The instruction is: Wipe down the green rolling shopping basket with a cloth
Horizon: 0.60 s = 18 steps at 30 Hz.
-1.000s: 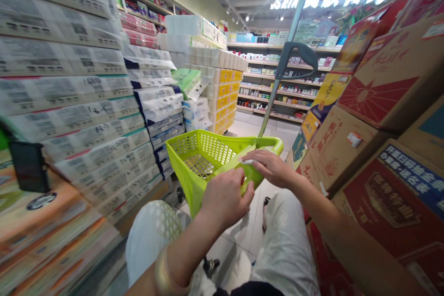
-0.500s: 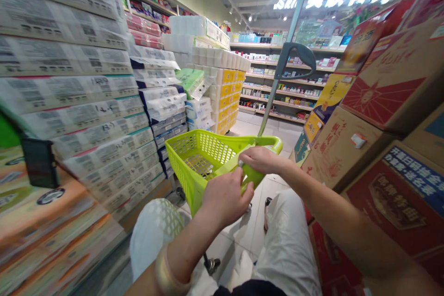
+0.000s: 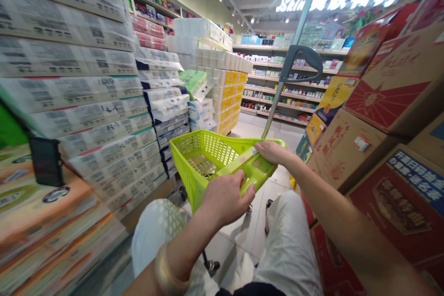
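A lime-green plastic shopping basket (image 3: 194, 157) on wheels stands in front of me in a narrow shop aisle. My left hand (image 3: 225, 199) is closed around the basket's near rim and its folded green handle. My right hand (image 3: 274, 151) rests on the far right part of the rim with fingers curled; a small white thing shows at the fingertips. A grey pull handle (image 3: 301, 58) on a metal pole rises from the basket's far side. The basket looks empty inside.
Stacked packs of tissue paper (image 3: 86, 101) wall the left side. Cardboard cartons (image 3: 381, 101) are piled on the right. Shelves with small goods (image 3: 277, 97) close the aisle's far end. My knees in white trousers (image 3: 287, 249) are below.
My right hand has slid further along the rim towards the pole side. The left hand kept its grip. The view shifted slightly to the right.
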### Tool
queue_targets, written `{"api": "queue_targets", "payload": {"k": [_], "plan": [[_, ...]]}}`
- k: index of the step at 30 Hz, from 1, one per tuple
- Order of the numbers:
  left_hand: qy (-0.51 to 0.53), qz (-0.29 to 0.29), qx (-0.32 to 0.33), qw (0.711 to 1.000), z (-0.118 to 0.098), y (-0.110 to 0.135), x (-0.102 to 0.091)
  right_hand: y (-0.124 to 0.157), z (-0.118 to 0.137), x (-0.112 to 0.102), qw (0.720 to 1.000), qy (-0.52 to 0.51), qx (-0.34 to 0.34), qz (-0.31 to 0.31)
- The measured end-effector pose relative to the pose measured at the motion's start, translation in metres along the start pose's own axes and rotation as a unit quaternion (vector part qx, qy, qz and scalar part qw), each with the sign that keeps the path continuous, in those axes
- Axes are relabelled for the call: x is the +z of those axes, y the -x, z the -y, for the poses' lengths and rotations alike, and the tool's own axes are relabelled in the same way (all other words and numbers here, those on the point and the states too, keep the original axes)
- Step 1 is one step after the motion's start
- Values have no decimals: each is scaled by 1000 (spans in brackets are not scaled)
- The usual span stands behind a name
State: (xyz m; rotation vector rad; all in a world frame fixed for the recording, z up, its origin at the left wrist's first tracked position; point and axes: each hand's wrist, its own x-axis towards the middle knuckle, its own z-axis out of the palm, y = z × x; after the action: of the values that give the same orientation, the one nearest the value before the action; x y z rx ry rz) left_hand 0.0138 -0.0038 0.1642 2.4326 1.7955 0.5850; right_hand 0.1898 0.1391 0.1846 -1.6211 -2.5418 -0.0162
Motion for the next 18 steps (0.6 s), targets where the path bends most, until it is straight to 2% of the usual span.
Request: {"api": "queue_targets", "payload": {"k": [3, 7, 10, 12, 15, 17, 18], "plan": [[1, 5, 8, 1000, 3, -1, -3, 15, 17, 0, 999, -13, -32, -11], [2, -3, 37, 999, 8, -5, -4, 40, 47, 4, 985, -62, -155, -48], [-3, -7, 57, 998, 10, -6, -4, 45, 45, 8, 968, -116, -209, -73], [-15, -5, 61, 998, 10, -7, -4, 38, 29, 9, 970, -135, -185, -83], [-29, -4, 70, 997, 9, -8, -3, 22, 2, 12, 983, -137, -87, -88], [-32, -4, 78, 996, 8, -10, -2, 17, -3, 14, 988, -124, -42, -83], [-33, -5, 81, 996, 7, -10, -2, 17, 0, 15, 989, -116, -42, -84]]}}
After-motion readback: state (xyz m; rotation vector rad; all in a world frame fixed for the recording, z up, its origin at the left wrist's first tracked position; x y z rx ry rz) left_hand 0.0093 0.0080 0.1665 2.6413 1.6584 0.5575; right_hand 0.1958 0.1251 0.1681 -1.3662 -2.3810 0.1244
